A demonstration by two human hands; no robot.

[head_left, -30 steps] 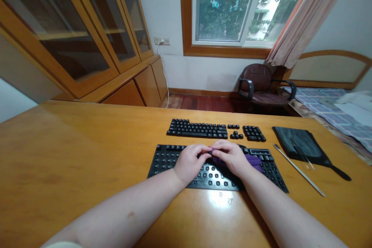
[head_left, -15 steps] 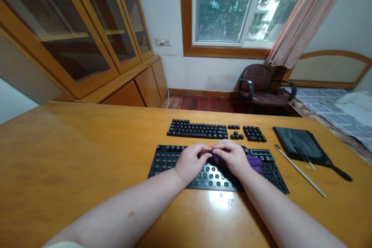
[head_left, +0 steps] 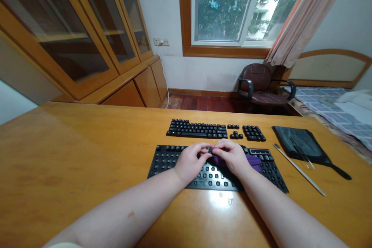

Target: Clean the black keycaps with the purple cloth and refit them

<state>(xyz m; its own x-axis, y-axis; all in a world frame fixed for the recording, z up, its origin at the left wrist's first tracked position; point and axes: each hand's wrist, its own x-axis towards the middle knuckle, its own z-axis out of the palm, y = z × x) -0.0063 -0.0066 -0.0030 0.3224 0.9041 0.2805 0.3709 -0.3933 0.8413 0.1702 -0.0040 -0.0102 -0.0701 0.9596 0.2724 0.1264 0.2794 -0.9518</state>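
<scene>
Over a black keyboard base point(head_left: 165, 161), stripped of most of its keys, my two hands meet at the fingertips. My left hand point(head_left: 193, 161) is closed in a pinch on a small black keycap point(head_left: 210, 150), mostly covered by the fingers. A purple cloth point(head_left: 254, 162) is pinched in my right hand point(head_left: 232, 157), its fingertips pressing a fold against the keycap. The rest of the cloth trails under my right palm onto the base. Behind the base, loose black keycaps point(head_left: 200, 130) lie laid out in keyboard order.
To the right lie a long pale stick brush point(head_left: 300, 170), a black pouch point(head_left: 305, 145) and a thin wire tool point(head_left: 302, 152) on top of it. The wooden table point(head_left: 87, 155) ends at a far edge, beyond which stand an office chair point(head_left: 258, 85) and a bed point(head_left: 328, 97).
The fingertips have shifted slightly, and more of the dark keycap shows between them. Both arms keep nearly the same place; the view has moved a touch.
</scene>
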